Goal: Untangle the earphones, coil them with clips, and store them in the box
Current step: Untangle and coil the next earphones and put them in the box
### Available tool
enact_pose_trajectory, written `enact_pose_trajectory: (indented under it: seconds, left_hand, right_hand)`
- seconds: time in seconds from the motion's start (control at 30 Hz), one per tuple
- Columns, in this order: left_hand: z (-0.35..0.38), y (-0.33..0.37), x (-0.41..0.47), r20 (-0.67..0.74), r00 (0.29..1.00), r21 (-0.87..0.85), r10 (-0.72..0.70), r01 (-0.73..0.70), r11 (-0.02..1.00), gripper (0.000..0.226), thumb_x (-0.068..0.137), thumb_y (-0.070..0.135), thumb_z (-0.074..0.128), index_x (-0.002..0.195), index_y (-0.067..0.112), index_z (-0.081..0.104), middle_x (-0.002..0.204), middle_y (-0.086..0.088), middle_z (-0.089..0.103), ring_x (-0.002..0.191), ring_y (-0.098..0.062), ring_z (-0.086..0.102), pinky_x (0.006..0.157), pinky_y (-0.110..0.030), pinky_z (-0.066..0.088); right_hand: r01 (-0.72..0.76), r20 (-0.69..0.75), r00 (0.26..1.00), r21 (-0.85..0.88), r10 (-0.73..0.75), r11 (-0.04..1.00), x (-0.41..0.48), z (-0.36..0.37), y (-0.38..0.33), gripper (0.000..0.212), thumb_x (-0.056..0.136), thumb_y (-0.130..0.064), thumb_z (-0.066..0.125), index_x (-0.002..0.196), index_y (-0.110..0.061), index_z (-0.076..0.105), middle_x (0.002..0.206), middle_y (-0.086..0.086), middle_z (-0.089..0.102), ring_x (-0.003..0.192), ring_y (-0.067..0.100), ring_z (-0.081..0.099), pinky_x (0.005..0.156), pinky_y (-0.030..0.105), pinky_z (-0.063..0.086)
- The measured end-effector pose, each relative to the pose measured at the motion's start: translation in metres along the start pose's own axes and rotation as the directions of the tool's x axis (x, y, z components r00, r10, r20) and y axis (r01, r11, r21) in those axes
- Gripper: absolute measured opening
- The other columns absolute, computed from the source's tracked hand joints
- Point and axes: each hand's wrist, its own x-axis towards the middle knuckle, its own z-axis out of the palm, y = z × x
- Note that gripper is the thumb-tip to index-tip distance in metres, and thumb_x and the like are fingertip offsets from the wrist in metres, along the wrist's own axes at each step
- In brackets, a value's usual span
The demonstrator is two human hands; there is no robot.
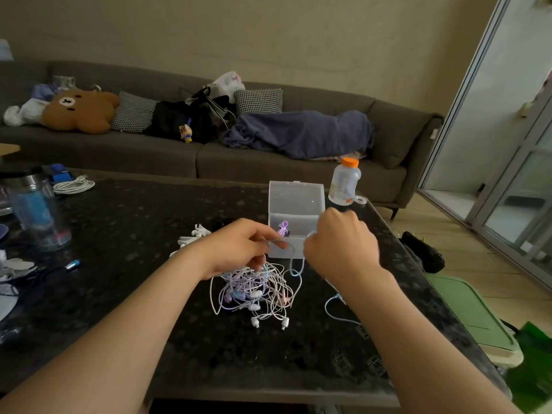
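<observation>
left hand pinches blue cord | right hand grips same cord | above earphone tangle

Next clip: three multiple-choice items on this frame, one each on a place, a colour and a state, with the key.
1. Where does the pile of earphones lie relative to the box?
A) inside it
B) in front of it, on the table
C) behind it
2. What colour is the bottle cap?
A) orange
B) green
C) black
3. The box's lid is:
A) shut
B) missing
C) raised open
Key: B, the pile sits nearer the camera than the box; A, it is plainly orange; C, it stands upright at the back.
</observation>
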Motion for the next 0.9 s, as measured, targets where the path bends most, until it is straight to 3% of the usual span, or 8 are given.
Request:
enact_pose_trajectory:
  seconds: [0.1,0.23,0.37,0.47,0.53,0.63,0.73,0.9]
  left_hand:
    - [0.000,0.001,-0.001,-0.018,0.998,-0.020,0.056,-0.056,0.998,0.024,0.100,0.002,0.067,0.118,0.016,0.075,0.096,-0.013,0.075,0.082,-0.018,0.072,0.076,-0.026,0.060]
    - [-0.005,-0.001,-0.003,-0.084,0.996,0.010,0.025,-0.024,1.000,0.021,0.090,0.004,0.080,0.110,0.010,0.073,0.096,-0.009,0.081,0.095,-0.021,0.078,0.089,-0.036,0.060]
    - [-0.008,-0.001,-0.005,-0.218,0.976,-0.127,-0.020,-0.008,0.992,0.023,0.091,0.020,0.083,0.108,0.013,0.070,0.093,-0.010,0.080,0.082,-0.019,0.077,0.075,-0.032,0.063]
    - [-0.012,-0.003,-0.002,-0.340,0.939,0.113,-0.046,0.089,0.990,0.009,0.104,0.030,0.067,0.103,0.021,0.068,0.098,-0.004,0.075,0.091,-0.020,0.071,0.078,-0.037,0.058]
    - [-0.016,-0.009,-0.003,-0.290,0.953,0.358,-0.085,0.190,0.914,0.009,0.107,0.030,0.057,0.105,0.023,0.063,0.103,-0.003,0.068,0.094,-0.020,0.066,0.081,-0.038,0.053]
    - [-0.020,-0.018,-0.005,-0.081,0.973,0.540,-0.215,0.224,0.811,0.011,0.108,0.024,0.049,0.108,0.026,0.060,0.110,0.001,0.064,0.101,-0.017,0.063,0.088,-0.036,0.052]
    - [-0.023,-0.021,-0.006,-0.023,0.974,0.534,-0.224,0.202,0.821,0.019,0.104,0.018,0.058,0.115,0.032,0.062,0.116,0.008,0.064,0.106,-0.010,0.063,0.096,-0.033,0.055]
    - [-0.016,-0.021,-0.003,-0.044,0.998,0.518,-0.051,0.066,0.853,0.019,0.095,0.045,0.076,0.110,0.037,0.070,0.108,0.014,0.069,0.100,-0.006,0.067,0.091,-0.035,0.058]
  right_hand:
    - [0.292,-0.096,0.956,0.226,-0.277,0.929,0.003,0.011,-0.013,0.045,0.093,-0.016,0.067,0.137,-0.018,0.063,0.124,0.001,0.071,0.112,0.024,0.066,0.097,0.042,0.058]
    - [0.246,0.097,0.939,0.482,-0.330,0.841,0.005,0.034,-0.024,0.068,0.093,-0.011,0.065,0.155,-0.024,0.041,0.124,-0.007,0.059,0.118,0.017,0.058,0.093,0.029,0.049]
    - [0.197,0.189,0.934,0.436,-0.304,0.878,0.012,0.044,-0.020,0.050,0.099,-0.012,0.056,0.149,-0.019,0.050,0.117,0.004,0.067,0.097,0.018,0.064,0.077,0.022,0.051]
    - [0.250,0.194,0.930,0.288,-0.312,0.924,0.016,0.049,-0.014,0.029,0.097,-0.029,0.063,0.122,-0.026,0.076,0.101,-0.001,0.075,0.093,0.020,0.066,0.085,0.031,0.058]
    - [0.261,0.195,0.936,0.174,-0.293,0.949,0.018,0.050,-0.008,0.026,0.095,-0.049,0.064,0.115,-0.040,0.078,0.108,-0.007,0.072,0.109,0.026,0.059,0.098,0.038,0.047]
    - [0.241,0.204,0.946,0.071,-0.251,0.968,0.017,0.047,-0.003,0.029,0.093,-0.063,0.067,0.116,-0.049,0.075,0.124,-0.005,0.056,0.120,0.027,0.043,0.097,0.040,0.031]
    - [0.209,0.126,0.969,0.049,-0.214,0.977,0.018,0.048,0.001,0.028,0.092,-0.064,0.069,0.113,-0.046,0.077,0.126,-0.001,0.052,0.122,0.029,0.040,0.103,0.044,0.032]
    - [0.181,0.051,0.978,0.265,-0.201,0.947,0.030,0.066,0.003,0.020,0.093,-0.058,0.069,0.098,-0.041,0.077,0.114,-0.006,0.063,0.112,0.021,0.055,0.103,0.046,0.045]
